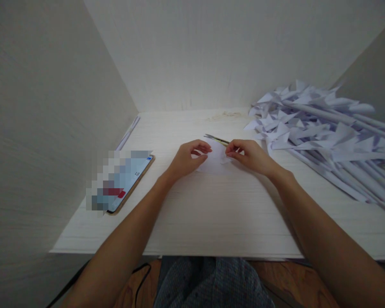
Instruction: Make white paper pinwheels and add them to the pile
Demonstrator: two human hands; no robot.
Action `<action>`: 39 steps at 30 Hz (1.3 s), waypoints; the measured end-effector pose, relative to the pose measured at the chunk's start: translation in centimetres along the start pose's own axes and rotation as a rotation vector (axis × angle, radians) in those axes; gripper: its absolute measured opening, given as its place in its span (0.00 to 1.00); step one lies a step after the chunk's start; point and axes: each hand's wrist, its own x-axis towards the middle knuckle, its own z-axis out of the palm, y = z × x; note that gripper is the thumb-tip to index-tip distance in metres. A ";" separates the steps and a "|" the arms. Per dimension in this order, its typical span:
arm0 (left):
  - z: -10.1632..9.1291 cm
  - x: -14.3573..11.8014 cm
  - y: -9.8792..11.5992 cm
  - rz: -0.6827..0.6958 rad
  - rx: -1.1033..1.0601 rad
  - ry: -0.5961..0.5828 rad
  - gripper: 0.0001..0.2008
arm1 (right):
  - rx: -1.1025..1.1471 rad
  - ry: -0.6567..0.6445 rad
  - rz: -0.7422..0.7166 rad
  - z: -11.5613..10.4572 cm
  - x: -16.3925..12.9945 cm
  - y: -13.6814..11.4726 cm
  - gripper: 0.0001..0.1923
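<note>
On the pale wood-grain tabletop (192, 222), between plain walls, the left hand (188, 157) and right hand (248, 155) pinch a thin white paper piece (214, 160) lying mid-table, beside slim scissors (215, 138).

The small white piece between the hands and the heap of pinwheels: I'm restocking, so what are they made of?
The white piece looks like thin matte paper: it creases softly. The pinwheels seem folded from the same white paper on rolled paper sticks, though the sticks' core can't be told.
</note>
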 end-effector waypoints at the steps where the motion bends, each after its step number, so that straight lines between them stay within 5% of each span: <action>1: -0.4 -0.1 -0.1 0.018 0.075 -0.029 0.11 | 0.003 0.001 0.001 -0.2 0.0 0.1 0.04; 9: -1.1 -0.5 -0.8 0.181 0.345 -0.323 0.22 | 0.022 0.035 0.049 -0.7 -0.2 0.9 0.04; 19: -0.6 -0.5 -1.3 0.386 0.645 -0.353 0.17 | 0.037 0.072 0.070 -0.6 -0.1 1.4 0.03; 31: -0.3 -0.6 -0.6 0.200 0.403 -0.374 0.22 | 0.011 0.074 0.086 -0.6 -0.2 1.5 0.04; 39: 0.4 -1.1 1.1 0.343 0.650 -0.472 0.20 | 0.003 0.048 0.094 -0.5 -0.3 1.5 0.04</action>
